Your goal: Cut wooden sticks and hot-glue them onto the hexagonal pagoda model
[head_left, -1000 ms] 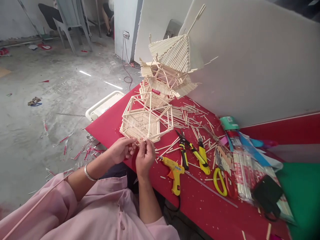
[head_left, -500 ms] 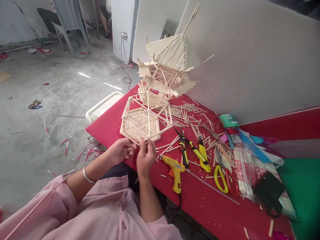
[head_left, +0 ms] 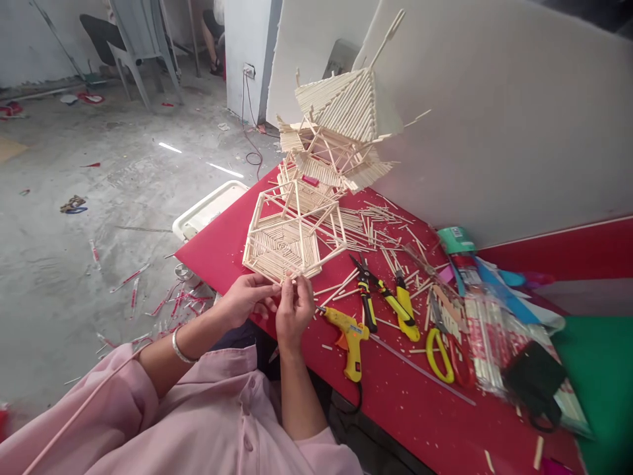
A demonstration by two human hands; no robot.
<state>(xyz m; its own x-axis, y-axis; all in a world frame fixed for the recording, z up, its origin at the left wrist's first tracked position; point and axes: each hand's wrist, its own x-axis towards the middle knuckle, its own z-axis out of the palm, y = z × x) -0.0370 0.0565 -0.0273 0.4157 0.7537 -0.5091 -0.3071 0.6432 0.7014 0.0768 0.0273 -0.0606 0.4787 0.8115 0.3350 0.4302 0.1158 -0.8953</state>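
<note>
A hexagonal frame of thin pale sticks (head_left: pixel 289 234) lies on the red table (head_left: pixel 395 402). Both my hands meet at its near edge. My left hand (head_left: pixel 247 298) is closed, pinching the frame's lower rim. My right hand (head_left: pixel 295 305) is closed too, its fingertips pinching a short stick at the same rim. A taller stick model (head_left: pixel 341 128) with slatted roofs stands behind the frame against a white board (head_left: pixel 509 119).
A yellow glue gun (head_left: pixel 349 333) lies just right of my right hand, then pliers (head_left: pixel 366 297), a yellow cutter (head_left: pixel 403 303) and yellow scissors (head_left: pixel 438 356). Loose sticks (head_left: pixel 386 227) and stick packets (head_left: pixel 484 343) cover the table. A white tray (head_left: pixel 208 208) sits off its left edge.
Both hands have stayed at the frame's near edge, with small finger shifts. The view has moved slightly.
</note>
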